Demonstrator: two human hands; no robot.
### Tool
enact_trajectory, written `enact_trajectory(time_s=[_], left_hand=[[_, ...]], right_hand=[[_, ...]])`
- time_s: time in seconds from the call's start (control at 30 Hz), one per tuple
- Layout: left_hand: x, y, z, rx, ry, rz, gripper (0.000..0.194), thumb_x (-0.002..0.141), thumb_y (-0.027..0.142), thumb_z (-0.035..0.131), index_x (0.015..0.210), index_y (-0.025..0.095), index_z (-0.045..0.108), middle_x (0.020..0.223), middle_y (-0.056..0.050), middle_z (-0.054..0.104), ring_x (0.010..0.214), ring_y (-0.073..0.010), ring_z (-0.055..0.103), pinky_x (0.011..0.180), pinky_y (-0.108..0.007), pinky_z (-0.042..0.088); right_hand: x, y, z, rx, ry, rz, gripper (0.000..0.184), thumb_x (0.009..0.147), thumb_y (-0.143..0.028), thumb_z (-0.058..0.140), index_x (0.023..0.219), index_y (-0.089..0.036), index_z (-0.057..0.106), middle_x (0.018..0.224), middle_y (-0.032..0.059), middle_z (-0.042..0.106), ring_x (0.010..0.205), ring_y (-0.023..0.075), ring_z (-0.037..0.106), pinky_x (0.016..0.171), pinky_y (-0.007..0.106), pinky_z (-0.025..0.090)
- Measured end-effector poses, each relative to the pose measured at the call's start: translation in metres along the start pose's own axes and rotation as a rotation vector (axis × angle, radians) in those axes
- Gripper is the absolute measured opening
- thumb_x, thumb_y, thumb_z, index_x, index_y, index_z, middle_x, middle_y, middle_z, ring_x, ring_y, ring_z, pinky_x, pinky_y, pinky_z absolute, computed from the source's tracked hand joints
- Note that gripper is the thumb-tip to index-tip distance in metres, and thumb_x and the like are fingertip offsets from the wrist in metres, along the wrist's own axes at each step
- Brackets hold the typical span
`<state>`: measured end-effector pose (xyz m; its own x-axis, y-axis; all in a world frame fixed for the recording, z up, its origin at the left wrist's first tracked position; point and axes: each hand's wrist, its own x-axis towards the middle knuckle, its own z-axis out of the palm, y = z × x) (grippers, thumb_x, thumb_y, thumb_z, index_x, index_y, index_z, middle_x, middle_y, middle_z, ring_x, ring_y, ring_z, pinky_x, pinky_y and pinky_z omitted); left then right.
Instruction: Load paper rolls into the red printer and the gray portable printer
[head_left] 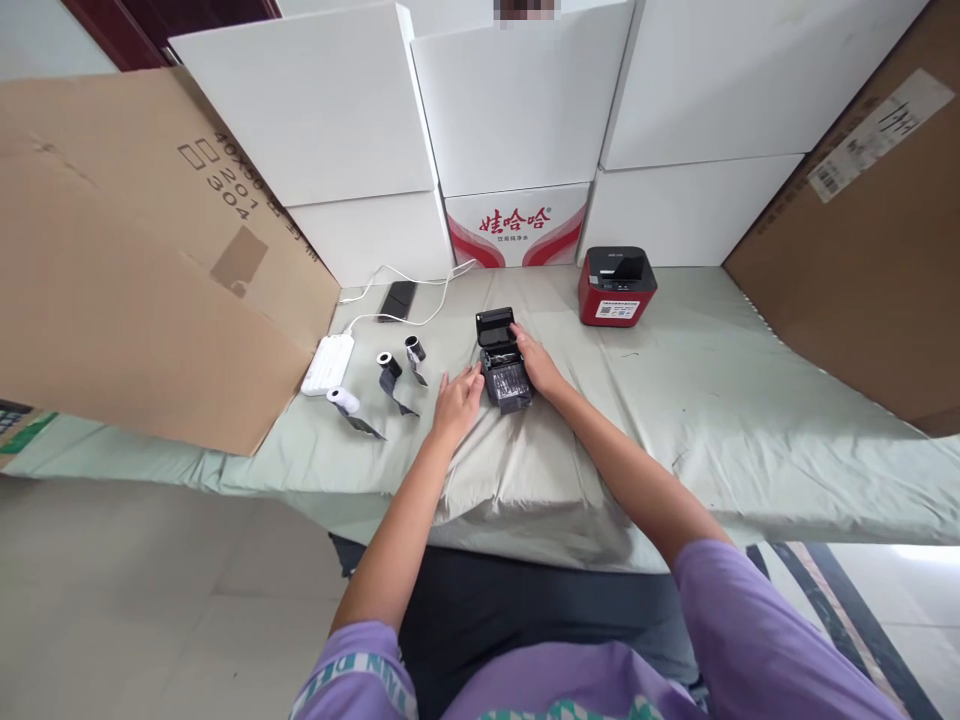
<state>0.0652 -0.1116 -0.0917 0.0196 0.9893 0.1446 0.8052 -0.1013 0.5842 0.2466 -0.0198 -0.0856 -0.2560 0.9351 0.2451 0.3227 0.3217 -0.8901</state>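
Note:
A small black portable printer [510, 382] lies on the cloth in front of me with its lid [495, 328] flipped up and back. Its roll bay is exposed, and a shiny dark strip covers the front part. My right hand [538, 365] grips the printer's right side, fingers reaching up to the edge of the lid. At the left side, my left hand [459, 402] rests with its fingers apart, the tips at the printer's edge. Further left are three small paper rolls, one white [343, 400] and two dark, a nearer one [388, 364] and a farther one [415, 348], each with a loose tail.
A white power bank [328, 364] with a white cable [435, 318] and a dark phone [397, 300] lie at the back left. A red and black device [617, 287] stands at the back right. Cardboard [150, 260] and white boxes [517, 110] wall the green cloth [750, 420].

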Motion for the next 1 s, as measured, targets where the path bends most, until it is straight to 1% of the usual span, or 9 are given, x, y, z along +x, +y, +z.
enact_trajectory(time_s=[0.13,0.23,0.33,0.43,0.57,0.73,0.8,0.9,1.0], left_hand=[[0.0,0.002,-0.001,-0.002,0.008,-0.005,0.06,0.109,0.047,0.019,0.15,0.022,0.056,0.155,-0.008,0.056,0.15,-0.0219,0.046,0.131,-0.052,0.017],[0.0,0.002,-0.001,-0.002,0.01,0.002,0.061,0.109,0.047,0.018,0.149,0.022,0.057,0.155,-0.008,0.057,0.149,-0.0215,0.048,0.131,-0.051,0.019],[0.0,0.002,-0.001,-0.013,0.015,0.009,0.06,0.109,0.046,0.019,0.148,0.021,0.057,0.154,-0.009,0.057,0.149,-0.0212,0.048,0.131,-0.052,0.019],[0.0,0.001,0.0,-0.032,0.019,0.005,0.057,0.11,0.045,0.021,0.148,0.022,0.058,0.152,-0.007,0.059,0.149,-0.021,0.048,0.13,-0.053,0.019],[0.001,0.001,0.0,-0.044,0.018,-0.001,0.056,0.11,0.045,0.021,0.147,0.024,0.058,0.152,-0.006,0.06,0.149,-0.0194,0.047,0.131,-0.05,0.018],[0.002,0.002,-0.001,-0.04,0.023,-0.002,0.056,0.11,0.044,0.019,0.146,0.027,0.059,0.152,-0.004,0.06,0.148,-0.0187,0.048,0.13,-0.05,0.02],[0.002,0.003,-0.002,-0.04,0.028,-0.013,0.056,0.11,0.043,0.02,0.145,0.028,0.06,0.151,-0.003,0.06,0.148,-0.0182,0.049,0.13,-0.05,0.021],[0.003,0.003,-0.002,-0.035,0.023,-0.026,0.055,0.111,0.042,0.019,0.145,0.029,0.06,0.152,-0.001,0.06,0.148,-0.0175,0.048,0.13,-0.049,0.021],[0.004,0.002,-0.001,-0.023,0.005,-0.039,0.054,0.111,0.039,0.019,0.147,0.029,0.058,0.153,-0.002,0.059,0.149,-0.0175,0.047,0.129,-0.048,0.022]], right_hand=[[0.002,-0.014,-0.016,-0.336,-0.053,-0.014,0.037,0.099,-0.036,0.049,0.111,-0.021,0.08,0.153,0.01,0.059,0.15,0.0309,0.042,0.124,0.051,0.033],[0.012,-0.034,-0.026,-0.615,-0.208,0.095,0.033,0.088,-0.028,0.065,0.117,-0.023,0.081,0.154,0.0122,0.056,0.143,0.0397,0.044,0.113,0.054,0.043],[0.024,-0.056,-0.026,-0.797,-0.356,0.153,0.037,0.081,-0.022,0.072,0.117,-0.025,0.081,0.138,0.0155,0.065,0.133,0.043,0.048,0.105,0.055,0.048],[0.031,-0.068,-0.02,-0.903,-0.386,0.147,0.03,0.081,-0.016,0.072,0.11,-0.022,0.08,0.129,0.019,0.065,0.129,0.0421,0.049,0.102,0.054,0.049],[0.03,-0.067,-0.019,-0.915,-0.39,0.102,0.028,0.082,-0.019,0.072,0.11,-0.021,0.076,0.132,0.0196,0.057,0.127,0.0396,0.05,0.101,0.05,0.05],[0.026,-0.062,-0.031,-0.858,-0.358,-0.004,0.033,0.084,-0.016,0.064,0.117,-0.019,0.064,0.144,0.0188,0.049,0.131,0.0386,0.048,0.102,0.052,0.05],[0.027,-0.068,-0.037,-0.807,-0.279,-0.065,0.031,0.087,-0.013,0.056,0.117,-0.017,0.061,0.142,0.0196,0.052,0.129,0.0363,0.05,0.102,0.05,0.049],[0.033,-0.084,-0.045,-0.613,-0.177,-0.174,0.033,0.095,-0.012,0.041,0.124,-0.015,0.058,0.122,0.0163,0.066,0.113,0.0279,0.06,0.099,0.042,0.051],[0.042,-0.098,-0.046,-0.519,-0.198,-0.242,0.042,0.096,-0.014,0.043,0.137,-0.015,0.055,0.118,0.013,0.071,0.107,0.0251,0.064,0.097,0.037,0.051]])
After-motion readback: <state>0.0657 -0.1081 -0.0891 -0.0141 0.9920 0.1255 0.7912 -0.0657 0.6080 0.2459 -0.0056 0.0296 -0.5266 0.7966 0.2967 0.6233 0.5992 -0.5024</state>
